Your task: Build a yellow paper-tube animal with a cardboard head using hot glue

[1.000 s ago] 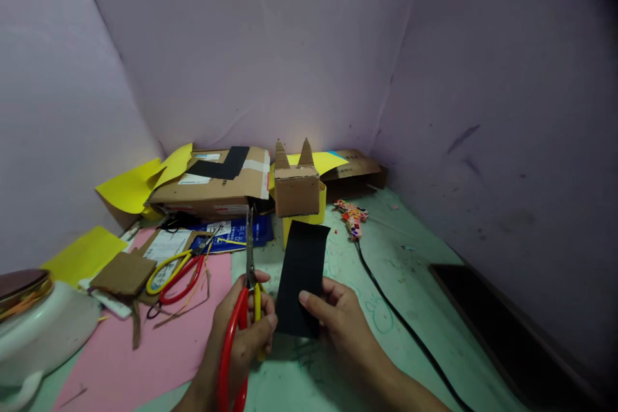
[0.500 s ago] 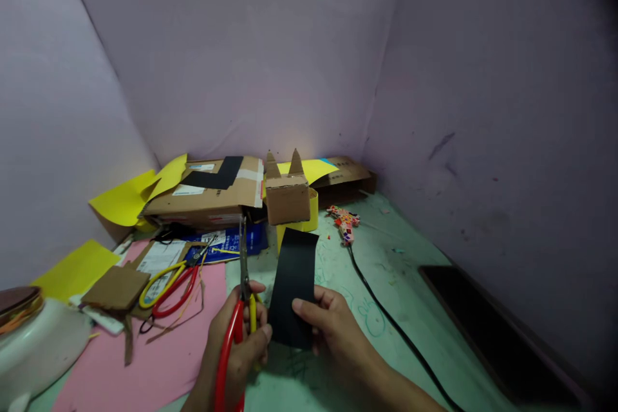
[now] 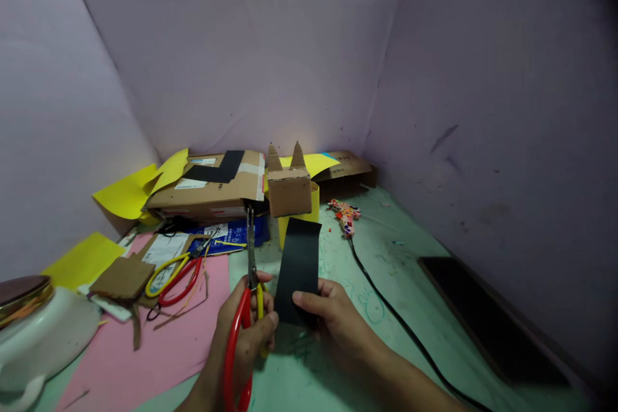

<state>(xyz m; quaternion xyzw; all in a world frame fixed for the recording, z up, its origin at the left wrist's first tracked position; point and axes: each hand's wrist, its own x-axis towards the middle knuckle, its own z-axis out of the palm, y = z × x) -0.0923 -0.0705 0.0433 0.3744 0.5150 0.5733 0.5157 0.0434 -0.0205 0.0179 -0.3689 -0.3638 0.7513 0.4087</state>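
My left hand (image 3: 244, 328) grips red-and-yellow scissors (image 3: 250, 290), blades closed and pointing up and away. My right hand (image 3: 331, 315) pinches the lower edge of a black paper rectangle (image 3: 299, 261), held upright just right of the blades. Behind the paper stands a small cardboard box with two pointed ears (image 3: 288, 183) over a yellow band.
A second pair of scissors (image 3: 174, 270) lies on pink paper (image 3: 145, 341) beside cardboard pieces (image 3: 123, 278). Flattened cartons (image 3: 212, 187) and yellow sheets (image 3: 128, 190) sit at the back. A glue gun (image 3: 344, 214) with black cord, a dark tray (image 3: 487, 318) and a white pot (image 3: 38, 328) are nearby.
Both hands with scissors and black paper stay close together; they shifted slightly left, then back, as the view moved. Nothing was cut or let go.
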